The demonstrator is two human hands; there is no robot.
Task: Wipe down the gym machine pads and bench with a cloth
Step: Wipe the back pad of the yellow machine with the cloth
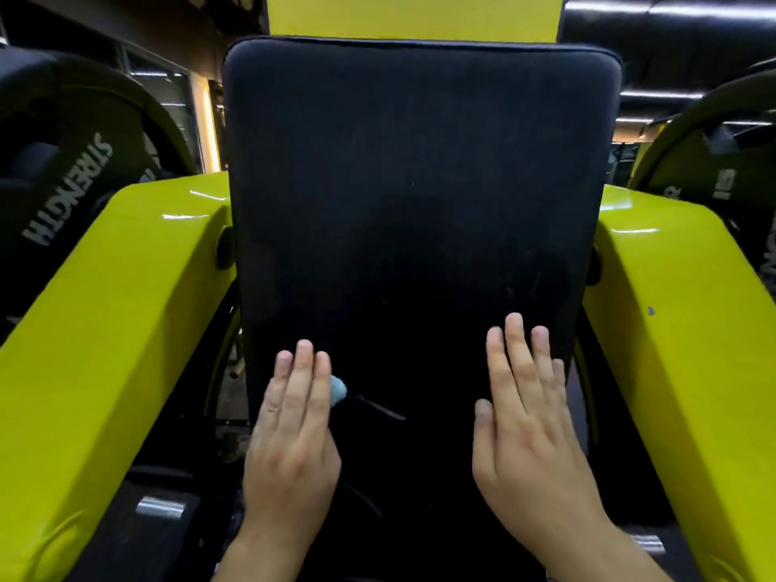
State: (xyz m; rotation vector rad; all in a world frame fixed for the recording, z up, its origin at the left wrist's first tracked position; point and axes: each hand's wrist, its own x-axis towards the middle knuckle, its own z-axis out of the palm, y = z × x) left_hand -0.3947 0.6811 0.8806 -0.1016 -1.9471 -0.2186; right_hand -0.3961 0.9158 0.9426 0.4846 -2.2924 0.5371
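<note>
Here, nearest the camera, both hands lie flat on the lower part of a large dark pad (420, 203). The left hand (294, 430) has its fingers straight and close together, pressed on the pad near its left edge; a small pale blue bit of cloth (338, 389) peeks out beside the index finger, touching the pad, and most of it is hidden under the palm, so how it is folded cannot be told. The right hand (529, 417) is relaxed and spread, fingers straight, holding nothing, its little finger close to the pad's right edge. The stretch of pad between the two hands is bare, with a thin dark line running out from beside the cloth.

The pad is navy to black, rectangular with rounded upper corners and a piped seam along the top edge. Faint pale scuffs show on its right side just above the right fingertips. Bare pad surface runs from the fingertips all the way up to the top seam.

On either side, just beside the pad, sit glossy yellow-green frame arms (126, 308), leaving narrow dark gaps at the pad's edges. Beyond them stand black weight plates (67, 178), the left one lettered STRENGTH. A yellow panel (415, 14) rises behind the pad's top.
</note>
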